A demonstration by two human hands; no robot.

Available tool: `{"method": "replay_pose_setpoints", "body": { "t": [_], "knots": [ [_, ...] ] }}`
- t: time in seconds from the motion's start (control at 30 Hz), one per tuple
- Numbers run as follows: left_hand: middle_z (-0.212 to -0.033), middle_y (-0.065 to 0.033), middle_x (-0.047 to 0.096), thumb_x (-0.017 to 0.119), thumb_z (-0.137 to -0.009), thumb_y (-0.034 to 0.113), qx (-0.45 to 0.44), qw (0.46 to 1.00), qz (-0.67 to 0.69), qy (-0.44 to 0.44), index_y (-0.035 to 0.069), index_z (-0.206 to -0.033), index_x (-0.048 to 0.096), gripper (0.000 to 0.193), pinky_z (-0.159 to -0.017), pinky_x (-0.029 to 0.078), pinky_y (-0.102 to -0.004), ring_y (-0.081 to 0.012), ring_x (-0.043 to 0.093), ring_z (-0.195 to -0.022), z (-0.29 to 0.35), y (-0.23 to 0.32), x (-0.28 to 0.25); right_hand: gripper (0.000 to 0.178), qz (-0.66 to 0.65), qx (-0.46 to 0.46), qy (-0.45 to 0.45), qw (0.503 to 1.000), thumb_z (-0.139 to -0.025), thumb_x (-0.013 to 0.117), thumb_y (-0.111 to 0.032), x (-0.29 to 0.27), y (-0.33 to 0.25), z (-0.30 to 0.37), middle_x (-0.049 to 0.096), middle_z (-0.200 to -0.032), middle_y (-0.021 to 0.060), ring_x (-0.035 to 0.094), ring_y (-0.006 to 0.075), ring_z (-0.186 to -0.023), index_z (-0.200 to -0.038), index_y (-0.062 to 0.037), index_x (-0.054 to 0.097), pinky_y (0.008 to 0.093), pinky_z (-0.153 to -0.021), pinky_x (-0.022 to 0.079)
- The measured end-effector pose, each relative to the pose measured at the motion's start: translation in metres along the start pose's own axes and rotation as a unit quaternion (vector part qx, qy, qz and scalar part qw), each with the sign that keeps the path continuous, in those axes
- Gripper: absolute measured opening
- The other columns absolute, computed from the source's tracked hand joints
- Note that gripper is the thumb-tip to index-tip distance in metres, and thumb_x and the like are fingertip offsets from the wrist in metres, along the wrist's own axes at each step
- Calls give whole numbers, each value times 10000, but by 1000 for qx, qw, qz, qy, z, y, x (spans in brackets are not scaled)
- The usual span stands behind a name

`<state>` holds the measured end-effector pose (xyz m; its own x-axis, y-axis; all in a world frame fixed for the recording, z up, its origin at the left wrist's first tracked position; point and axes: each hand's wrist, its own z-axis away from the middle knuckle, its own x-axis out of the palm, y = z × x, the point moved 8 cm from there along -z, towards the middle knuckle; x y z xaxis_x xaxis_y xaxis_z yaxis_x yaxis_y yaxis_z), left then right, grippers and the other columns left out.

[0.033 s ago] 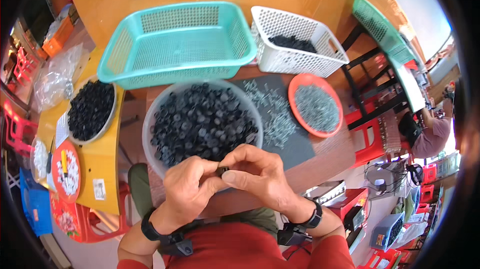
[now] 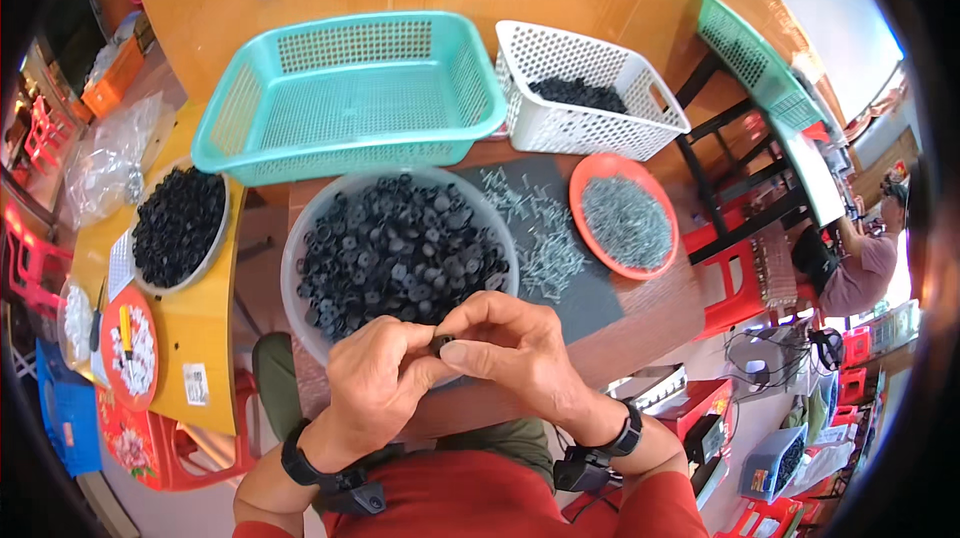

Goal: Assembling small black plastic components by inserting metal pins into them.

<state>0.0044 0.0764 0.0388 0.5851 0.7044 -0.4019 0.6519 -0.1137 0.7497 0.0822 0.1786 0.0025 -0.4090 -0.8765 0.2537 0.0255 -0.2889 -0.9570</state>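
Between my two hands, just over the near rim of a large translucent tub point(image 2: 290, 283), is a small black plastic part point(image 2: 439, 344). My left hand point(image 2: 380, 368) pinches it from the left with thumb and forefinger. From the other side, my right hand point(image 2: 515, 353) grips it with thumb and bent fingers. My fingertips cover much of the part. The tub is heaped with similar small black parts point(image 2: 400, 248), several showing a round hole. Loose metal screws point(image 2: 550, 258) lie on a dark mat right of the tub, beside an orange-red plate point(image 2: 665, 203) full of screws.
Behind the tub stand a teal basket point(image 2: 345, 163) and a white basket point(image 2: 600, 138) with black parts inside. On the yellow table at left are a bowl of black parts point(image 2: 180, 228) and a red plate of white pieces point(image 2: 140, 358). Another person point(image 2: 860, 268) sits far right.
The view has shifted slightly, so the baskets, tub and plates appear a little lower and further left. Both hands keep the same pinch on the black part.
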Motion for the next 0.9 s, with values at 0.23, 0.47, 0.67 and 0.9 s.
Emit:
{"method": "replay_pose_setpoints", "body": {
  "t": [0.23,0.47,0.67,0.9],
  "knots": [
    [-767,-70,618,738,-724,22,-83,993,7,79,-18,-1002,590,317,-578,458,-239,-120,573,-624,8,-23,-43,199,215,-162,181,946,-820,616,-199,-70,-76,-44,619,-753,17,538,76,-677,-850,-5,644,220,-599,420],
    [-872,-54,617,659,-803,-5,-176,979,-46,91,-28,-1024,590,233,-704,459,-219,-91,562,-768,34,-51,-77,338,571,-255,329,707,-804,668,-289,-231,-180,-131,645,-786,32,550,94,-683,-970,5,670,228,-638,434],
    [-750,-70,609,716,-656,15,-4,972,-235,15,9,-812,646,171,-660,423,-324,-226,551,-697,16,-32,-69,303,602,-245,325,687,-818,647,-212,-204,-156,-124,663,-915,68,587,138,-809,-1048,-15,649,268,-777,451],
    [-679,-61,540,757,-556,103,41,937,-316,-141,38,-741,623,238,-699,356,-365,-241,495,-671,3,-39,-36,170,544,-248,203,776,-781,638,-49,-104,-93,-53,645,-830,80,564,147,-752,-946,-4,638,269,-700,439]
  ]
}}
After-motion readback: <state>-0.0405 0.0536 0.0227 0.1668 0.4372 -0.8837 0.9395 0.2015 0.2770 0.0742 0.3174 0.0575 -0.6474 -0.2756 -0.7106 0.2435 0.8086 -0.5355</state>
